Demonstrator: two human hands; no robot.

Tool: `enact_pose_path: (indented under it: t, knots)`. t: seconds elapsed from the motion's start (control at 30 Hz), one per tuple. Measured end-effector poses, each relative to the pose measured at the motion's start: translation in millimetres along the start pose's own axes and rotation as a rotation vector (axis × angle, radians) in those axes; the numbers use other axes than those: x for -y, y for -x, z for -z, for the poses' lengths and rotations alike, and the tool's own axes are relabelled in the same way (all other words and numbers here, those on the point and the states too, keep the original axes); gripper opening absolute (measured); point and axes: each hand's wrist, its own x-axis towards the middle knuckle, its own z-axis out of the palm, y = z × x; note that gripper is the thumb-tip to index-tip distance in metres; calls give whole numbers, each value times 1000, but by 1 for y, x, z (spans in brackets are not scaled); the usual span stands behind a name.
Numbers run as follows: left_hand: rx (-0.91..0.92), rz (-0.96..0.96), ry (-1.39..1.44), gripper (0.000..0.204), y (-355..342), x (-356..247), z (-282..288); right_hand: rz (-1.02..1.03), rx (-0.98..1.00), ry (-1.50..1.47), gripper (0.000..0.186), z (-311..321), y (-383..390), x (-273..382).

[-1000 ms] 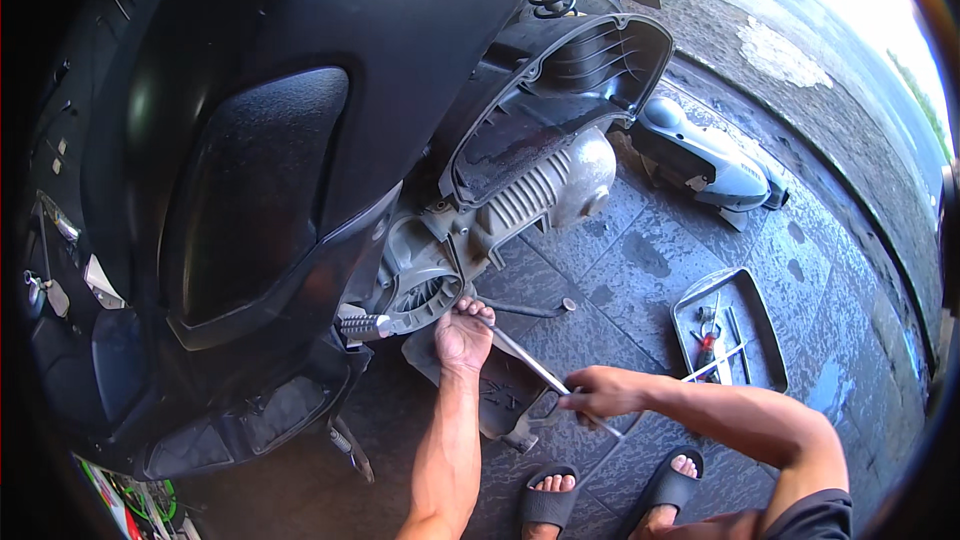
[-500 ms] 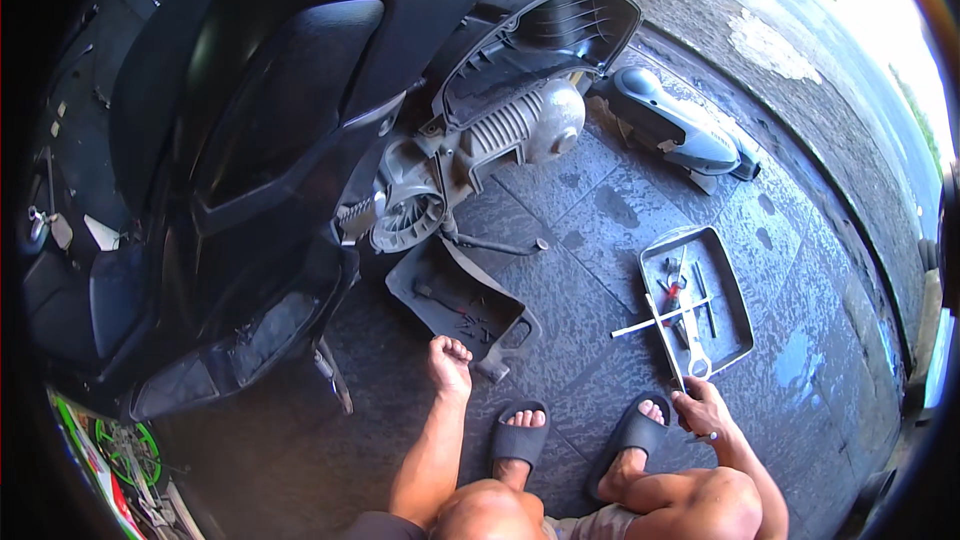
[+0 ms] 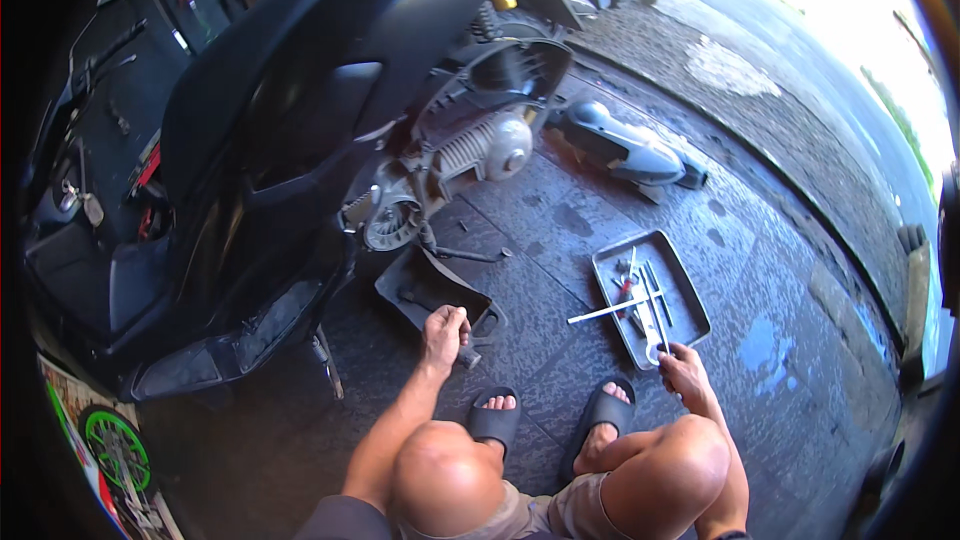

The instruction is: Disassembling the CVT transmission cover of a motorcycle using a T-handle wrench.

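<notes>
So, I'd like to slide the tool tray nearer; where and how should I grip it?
I'd probably grip the tray by its raised rim, midway along the right long side, coming from the right: that stretch stands clear, while a pale rod juts over the left.

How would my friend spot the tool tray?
Start at the big black scooter, then look right across the tiled floor to the person's right hand. Just beyond it lies the rectangular tray. Unlike the dark panel by the left hand, it has a silver rod jutting out.
</notes>
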Motion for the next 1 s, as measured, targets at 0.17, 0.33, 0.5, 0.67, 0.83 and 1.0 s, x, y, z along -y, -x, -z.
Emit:
enact_pose_path:
  t: [0.17, 0.33, 0.5, 0.67, 0.83, 1.0]
  knots:
    - [277, 28, -519, 22, -19, -36, -11, -9, -74, -34, 22, 0, -31, -23]
    - [531, -22, -1226, 29, -55, -45, -24, 62, -155, -6, 33, 4, -78, -69]
    - [349, -189, -1401, 23, -157, 6, -39, 86, -224, -169, 38, -1, -90, -87]
    - [80, -206, -1372, 42, -293, 63, -55, -80, -110, -340, 43, 4, -95, -40]
    - [-104, -180, -1576, 41, -354, 118, -113, -66, -196, -344, 47, 27, -100, -26]
    - [-108, -325, -1460, 26, -370, 96, -87, -95, -107, -226, 46, 21, -125, 8]
